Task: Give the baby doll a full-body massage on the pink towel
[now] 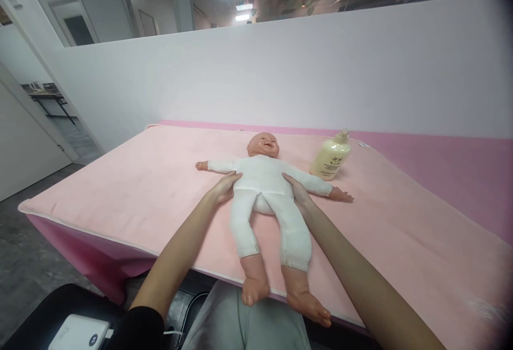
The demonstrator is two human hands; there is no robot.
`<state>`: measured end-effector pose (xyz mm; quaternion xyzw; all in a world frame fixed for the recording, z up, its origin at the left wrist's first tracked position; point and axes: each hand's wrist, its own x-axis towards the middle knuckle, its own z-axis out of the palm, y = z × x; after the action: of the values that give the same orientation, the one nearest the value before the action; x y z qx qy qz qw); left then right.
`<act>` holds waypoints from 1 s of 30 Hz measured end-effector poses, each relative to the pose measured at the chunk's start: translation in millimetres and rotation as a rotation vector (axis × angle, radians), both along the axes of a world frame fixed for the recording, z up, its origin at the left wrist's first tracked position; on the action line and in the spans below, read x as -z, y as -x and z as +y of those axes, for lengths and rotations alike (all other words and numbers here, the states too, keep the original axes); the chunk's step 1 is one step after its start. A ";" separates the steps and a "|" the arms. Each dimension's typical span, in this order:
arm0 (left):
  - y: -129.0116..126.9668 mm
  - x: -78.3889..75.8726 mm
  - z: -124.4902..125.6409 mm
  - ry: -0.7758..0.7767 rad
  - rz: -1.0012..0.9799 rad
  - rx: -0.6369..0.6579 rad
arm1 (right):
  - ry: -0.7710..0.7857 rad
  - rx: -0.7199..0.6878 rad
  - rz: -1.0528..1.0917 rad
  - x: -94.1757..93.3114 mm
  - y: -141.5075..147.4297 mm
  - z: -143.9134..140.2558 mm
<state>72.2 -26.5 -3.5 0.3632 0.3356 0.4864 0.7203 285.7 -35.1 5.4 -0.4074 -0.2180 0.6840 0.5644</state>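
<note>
A baby doll (262,173) in a white cloth suit lies on its back, head away from me and arms spread out. Its bare feet reach over the near edge of the table. My left hand (226,187) grips the doll's side at the waist, thumb on top of the suit. On the opposite side, my right hand (297,189) holds the waist the same way. The fingers of both hands are partly hidden beside or under the body. A yellowish pump bottle (331,156) stands tilted in view beyond the doll's arm on the right.
A pale pink blanket (160,179) covers the table over a darker pink cloth (449,173). Behind it rises a white partition wall (304,77). A white power bank (80,333) with a cable rests on a black chair (48,307) at lower left.
</note>
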 end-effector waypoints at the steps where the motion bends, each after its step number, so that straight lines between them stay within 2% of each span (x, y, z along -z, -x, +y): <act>1: -0.1 -0.7 -0.5 0.001 0.003 0.000 | -0.007 -0.003 0.000 0.3 -0.1 0.2; 30: -0.8 -1.8 -2.1 -0.004 -0.003 -0.014 | -0.017 -0.019 -0.022 0.3 -0.6 -0.6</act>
<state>73.0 -28.6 -1.7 0.3613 0.3360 0.4927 0.7168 286.3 -35.8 5.1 -0.4080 -0.2338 0.6829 0.5590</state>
